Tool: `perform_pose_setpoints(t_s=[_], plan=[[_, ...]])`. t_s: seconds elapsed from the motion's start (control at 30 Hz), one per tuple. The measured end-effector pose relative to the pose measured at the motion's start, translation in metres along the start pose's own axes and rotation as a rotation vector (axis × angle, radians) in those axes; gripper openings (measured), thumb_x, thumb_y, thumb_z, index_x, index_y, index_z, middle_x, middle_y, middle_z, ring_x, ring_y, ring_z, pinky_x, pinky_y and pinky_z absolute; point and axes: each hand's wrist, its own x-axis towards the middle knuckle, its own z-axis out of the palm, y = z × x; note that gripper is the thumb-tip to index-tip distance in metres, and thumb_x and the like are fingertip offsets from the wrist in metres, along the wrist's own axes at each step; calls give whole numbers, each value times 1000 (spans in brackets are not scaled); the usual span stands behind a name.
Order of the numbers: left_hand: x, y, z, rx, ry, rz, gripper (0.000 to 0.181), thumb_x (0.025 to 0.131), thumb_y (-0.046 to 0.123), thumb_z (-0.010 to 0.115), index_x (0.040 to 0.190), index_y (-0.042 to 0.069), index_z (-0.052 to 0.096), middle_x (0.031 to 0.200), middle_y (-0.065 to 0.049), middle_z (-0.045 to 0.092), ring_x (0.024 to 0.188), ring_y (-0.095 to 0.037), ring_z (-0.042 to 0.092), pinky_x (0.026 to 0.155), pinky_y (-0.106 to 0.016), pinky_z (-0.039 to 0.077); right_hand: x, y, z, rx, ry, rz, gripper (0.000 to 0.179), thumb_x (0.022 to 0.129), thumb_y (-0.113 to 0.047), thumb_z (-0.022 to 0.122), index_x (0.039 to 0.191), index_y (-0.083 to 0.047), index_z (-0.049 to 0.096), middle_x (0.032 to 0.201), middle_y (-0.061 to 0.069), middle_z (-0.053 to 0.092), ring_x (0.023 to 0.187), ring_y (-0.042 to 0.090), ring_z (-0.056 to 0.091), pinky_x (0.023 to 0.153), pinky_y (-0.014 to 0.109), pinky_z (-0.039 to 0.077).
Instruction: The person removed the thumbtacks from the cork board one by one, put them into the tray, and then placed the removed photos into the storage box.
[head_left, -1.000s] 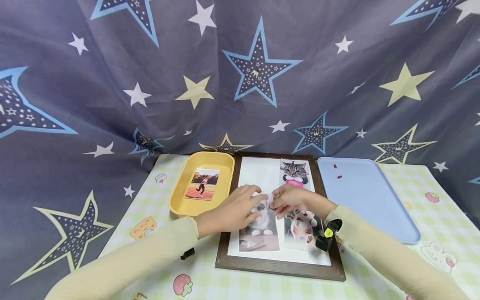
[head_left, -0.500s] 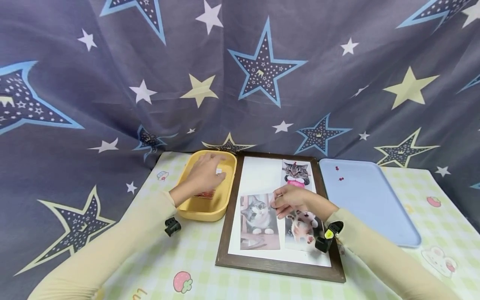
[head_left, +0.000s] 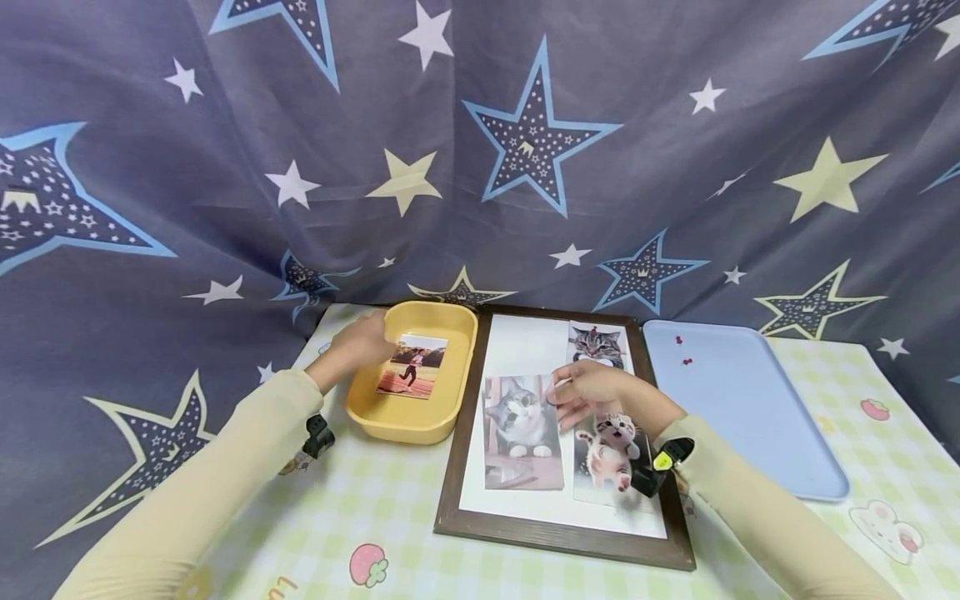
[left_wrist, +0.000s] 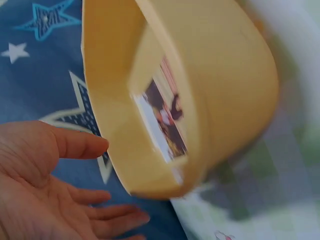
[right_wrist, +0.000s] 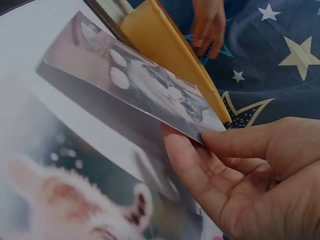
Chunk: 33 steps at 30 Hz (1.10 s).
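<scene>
My left hand (head_left: 365, 340) hovers open by the left rim of a yellow tray (head_left: 442, 421); in the left wrist view its palm (left_wrist: 60, 200) faces the tray wall (left_wrist: 235, 85) without touching it. A photo of a runner (head_left: 412, 367) lies in the tray. My right hand (head_left: 564, 392) rests on a brown picture frame (head_left: 562, 537). Thumb and fingers (right_wrist: 185, 160) pinch the raised corner of a grey cat photo (head_left: 521, 429) (right_wrist: 150, 85). A kitten photo (head_left: 611, 442) lies beside it, and a tabby cat photo (head_left: 596, 342) sits above that.
A pale blue tray (head_left: 750, 417) with a few small red bits (head_left: 682, 350) lies right of the frame. The table has a green checked cloth (head_left: 375, 500). A star-patterned curtain (head_left: 480, 167) hangs close behind and drapes over the left edge.
My left hand left the cat photo, passed over the yellow tray and now sits at its left rim, uncovering the runner photo. My right hand stayed on the cat photo's corner.
</scene>
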Motion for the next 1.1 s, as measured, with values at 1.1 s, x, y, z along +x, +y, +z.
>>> perform_pose_setpoints(t_s=[1.1], plan=[[22,-44,-10,-448,-215,-123,53,88,-8,60,140,-8,48,75,-5,56,65,-12,58,65,-34,63,-9,-29,-17,242,-53,-100,63,105,-1,45,157,5,11,93,-4,64,82,13,67,86,30,61]])
